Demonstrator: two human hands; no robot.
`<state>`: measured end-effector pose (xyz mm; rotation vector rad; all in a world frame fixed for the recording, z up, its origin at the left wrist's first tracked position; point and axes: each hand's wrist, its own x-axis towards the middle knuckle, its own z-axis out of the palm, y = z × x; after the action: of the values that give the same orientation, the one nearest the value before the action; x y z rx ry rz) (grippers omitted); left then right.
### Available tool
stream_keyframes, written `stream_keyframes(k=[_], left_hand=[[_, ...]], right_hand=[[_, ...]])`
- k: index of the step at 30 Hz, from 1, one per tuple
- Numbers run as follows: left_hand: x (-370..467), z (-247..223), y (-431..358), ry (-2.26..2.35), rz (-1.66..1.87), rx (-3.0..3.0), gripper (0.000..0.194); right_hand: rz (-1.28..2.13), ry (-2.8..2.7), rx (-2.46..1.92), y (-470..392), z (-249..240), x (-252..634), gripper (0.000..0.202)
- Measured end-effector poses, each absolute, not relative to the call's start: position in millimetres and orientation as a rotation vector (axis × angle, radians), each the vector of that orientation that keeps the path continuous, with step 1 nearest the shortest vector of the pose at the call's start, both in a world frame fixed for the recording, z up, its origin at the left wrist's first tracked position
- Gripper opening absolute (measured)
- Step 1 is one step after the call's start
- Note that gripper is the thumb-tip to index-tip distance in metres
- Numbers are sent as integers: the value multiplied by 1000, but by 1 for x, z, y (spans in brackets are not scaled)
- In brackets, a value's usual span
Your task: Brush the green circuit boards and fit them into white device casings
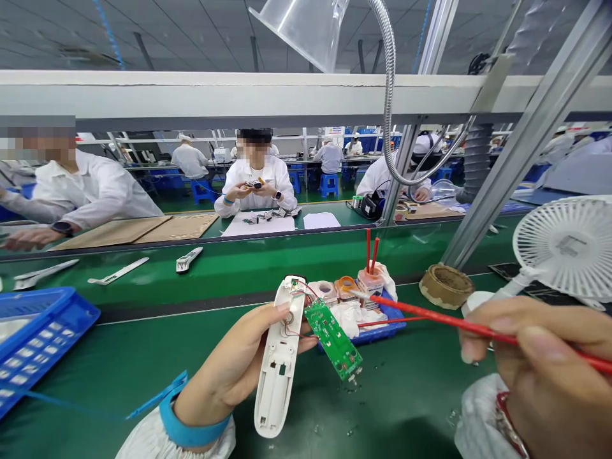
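Note:
My left hand (pixel 248 357), a blue strap round its wrist, grips a long white plastic housing (pixel 275 389) with its hollow inner side facing me. Thin red wires run from the housing to a green circuit board (pixel 336 341), which hangs tilted at its right. Between the thumb and fingers of my right hand (pixel 535 350) is a red-handled brush (pixel 430 312). Its pale tip is near an orange-rimmed jar (pixel 346 285); whether they touch I cannot tell. That jar stands with other small jars and white cloth (pixel 347 317) in a blue tray (pixel 382 328).
At the left is a blue basket (pixel 38 344). Several white parts lie on the green ledge beyond, including a short housing (pixel 188 259). A brown tape roll (pixel 445 285) and a white fan (pixel 567 248) stand at the right. Co-workers sit opposite, one holding a small part (pixel 253 185).

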<state>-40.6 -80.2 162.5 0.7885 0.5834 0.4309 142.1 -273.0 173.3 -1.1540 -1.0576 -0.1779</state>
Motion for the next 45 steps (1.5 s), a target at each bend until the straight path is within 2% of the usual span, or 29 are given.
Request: stream_keyframes(k=[2, 4, 6, 11, 14, 20, 24, 33, 41, 45], left_hand=[[-39, 162, -77, 617, 474, 794, 12], [-39, 161, -72, 615, 527, 837, 11], [-39, 159, -67, 592, 576, 918, 14], [-41, 155, -62, 560, 638, 1118, 40], [-41, 151, -64, 539, 638, 1243, 56], [-40, 147, -69, 533, 505, 1370, 73], [-41, 149, -70, 546, 502, 1459, 71], [-41, 147, -71, 573, 548, 1612, 64], [-35, 142, -82, 445, 472, 1705, 63], [-38, 144, -83, 412, 483, 1749, 64]], right_hand=[[-139, -905, -1071, -263, 172, 150, 10], [95, -787, -1024, -245, 162, 161, 6], [364, -629, -1032, -224, 140, 168, 22], [763, -309, -1140, -182, 69, 168, 27], [914, -205, -1179, -175, 52, 168, 25], [1128, -82, -1128, -189, 64, 183, 22], [1156, -77, -1026, -200, 72, 189, 13], [1163, -86, -942, -221, 82, 190, 17], [1533, -714, -715, -203, 89, 134, 35], [1554, -844, -741, -200, 88, 133, 35]])
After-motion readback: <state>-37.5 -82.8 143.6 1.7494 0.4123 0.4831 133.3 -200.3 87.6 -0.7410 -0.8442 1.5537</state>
